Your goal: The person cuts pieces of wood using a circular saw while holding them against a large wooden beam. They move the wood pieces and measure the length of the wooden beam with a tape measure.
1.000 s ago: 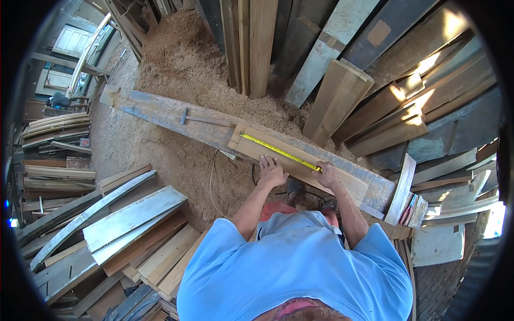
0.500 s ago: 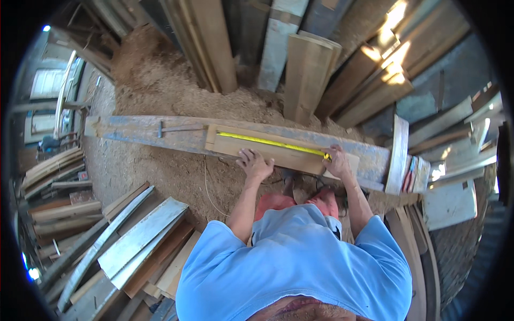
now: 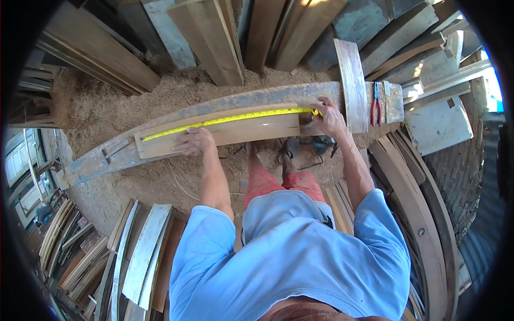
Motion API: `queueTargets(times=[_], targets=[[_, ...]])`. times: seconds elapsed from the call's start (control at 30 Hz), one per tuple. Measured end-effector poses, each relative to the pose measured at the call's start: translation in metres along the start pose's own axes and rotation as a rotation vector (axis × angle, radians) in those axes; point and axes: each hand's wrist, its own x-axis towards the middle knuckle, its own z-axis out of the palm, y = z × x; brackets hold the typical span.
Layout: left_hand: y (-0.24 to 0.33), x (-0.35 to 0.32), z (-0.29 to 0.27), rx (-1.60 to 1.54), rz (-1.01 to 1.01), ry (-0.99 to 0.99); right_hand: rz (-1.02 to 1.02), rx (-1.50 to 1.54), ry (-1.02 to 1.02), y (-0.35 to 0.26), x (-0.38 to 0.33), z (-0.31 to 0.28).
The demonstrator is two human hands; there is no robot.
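Note:
A long wooden board (image 3: 257, 129) lies on the narrow, worn workbench (image 3: 225, 104). Along its far side runs the yellow blade of a tape measure (image 3: 235, 116), pulled out nearly the whole length of the board. My right hand (image 3: 332, 122) is closed around the tape measure's case, just past the board's right end. My left hand (image 3: 197, 142) rests on the board's left part with its fingers spread, the fingertips close to the blade. Beside the board's left end lies a hammer (image 3: 107, 154).
A pale plank (image 3: 351, 85) lies across the bench's right part, with red-handled pliers (image 3: 376, 104) beyond it. Upright boards (image 3: 209, 40) lean along the far side. Stacked planks (image 3: 147, 257) stand at lower left, curved boards (image 3: 412, 208) at right. A power tool (image 3: 324, 145) sits below the bench.
My right hand has moved right with the tape case, lengthening the blade along the board. My left hand now rests farther left on the board. The head view has shifted right.

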Motion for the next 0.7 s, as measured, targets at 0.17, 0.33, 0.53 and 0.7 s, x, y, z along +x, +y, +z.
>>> queueTargets(times=[0.17,0.33,0.53,0.7], targets=[[-0.006,0.009,0.000,0.060,-0.048,0.022,-0.045,0.011,0.021,0.005,0.001,-0.003],[0.009,-0.003,-0.004,0.045,-0.076,0.000,-0.020,0.039,0.010,0.010,-0.005,-0.005],[0.001,0.005,0.004,0.069,-0.060,0.035,-0.022,0.058,0.002,0.012,-0.002,-0.003],[0.000,0.010,0.009,0.093,-0.071,0.069,-0.043,0.033,0.023,0.011,-0.001,-0.003]])
